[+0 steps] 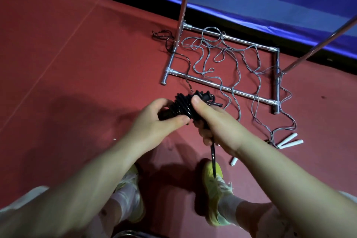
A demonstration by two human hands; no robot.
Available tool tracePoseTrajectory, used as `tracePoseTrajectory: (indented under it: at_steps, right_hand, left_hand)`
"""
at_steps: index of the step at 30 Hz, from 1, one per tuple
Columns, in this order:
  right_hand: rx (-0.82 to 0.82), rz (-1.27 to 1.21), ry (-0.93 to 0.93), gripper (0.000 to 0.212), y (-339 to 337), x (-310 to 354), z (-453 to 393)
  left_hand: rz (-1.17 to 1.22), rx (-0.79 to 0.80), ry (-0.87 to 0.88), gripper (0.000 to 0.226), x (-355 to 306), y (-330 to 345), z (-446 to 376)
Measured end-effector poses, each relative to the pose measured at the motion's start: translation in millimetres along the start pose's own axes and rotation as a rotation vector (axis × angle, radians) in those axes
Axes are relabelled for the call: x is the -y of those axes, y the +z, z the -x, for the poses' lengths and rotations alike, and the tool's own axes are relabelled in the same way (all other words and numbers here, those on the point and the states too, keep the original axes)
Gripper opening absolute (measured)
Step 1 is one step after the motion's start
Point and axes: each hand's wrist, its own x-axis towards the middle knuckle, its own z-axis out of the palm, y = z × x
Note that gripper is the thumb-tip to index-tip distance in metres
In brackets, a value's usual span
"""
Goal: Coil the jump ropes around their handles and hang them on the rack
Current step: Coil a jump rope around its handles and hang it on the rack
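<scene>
Honestly, with the rack (228,89) and grey rope (237,67) waiting on the floor, I'd keep the left hand (154,120) clamping the black coil (181,105) while the right hand (214,121), gripping the handles, feeds each turn snug.

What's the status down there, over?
Both hands gripping: left hand, right hand on black jump rope, coiled round its handles. Grey ropes loose across rack base. Nothing hung in view.

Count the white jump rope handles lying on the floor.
3: two white handles side by side at right, one near the right shoe. Others may be hidden.
</scene>
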Motion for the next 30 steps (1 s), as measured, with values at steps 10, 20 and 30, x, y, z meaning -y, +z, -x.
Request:
tracePoseTrajectory:
  at_steps: [10,20,30]
  right_hand:
    - [0.024,-0.002,-0.303,0.036,-12.0,-6.3,-1.9]
    - [0.171,0.186,-0.189,0.052,-27.6,4.8,0.0]
    - [0.051,0.226,-0.129,0.045,-28.0,4.1,-1.6]
  left_hand:
    - [0.636,0.766,-0.506,0.083,-17.4,-14.4,13.5]
    - [0.629,0.605,-0.444,0.078,-15.6,-2.8,10.2]
    - [0.396,0.513,-0.348,0.1,-8.5,-7.7,0.4]
